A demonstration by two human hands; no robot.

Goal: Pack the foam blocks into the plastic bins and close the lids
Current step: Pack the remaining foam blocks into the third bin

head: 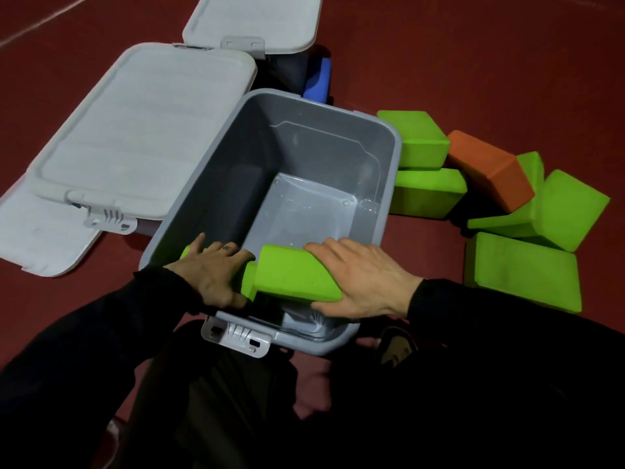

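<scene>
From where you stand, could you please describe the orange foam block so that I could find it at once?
Start at the open grey bin in the middle of the red floor. To its right lies a loose pile of foam blocks; the orange block leans tilted in the middle of that pile. It is the only orange one, and every block around it is bright green.
</scene>
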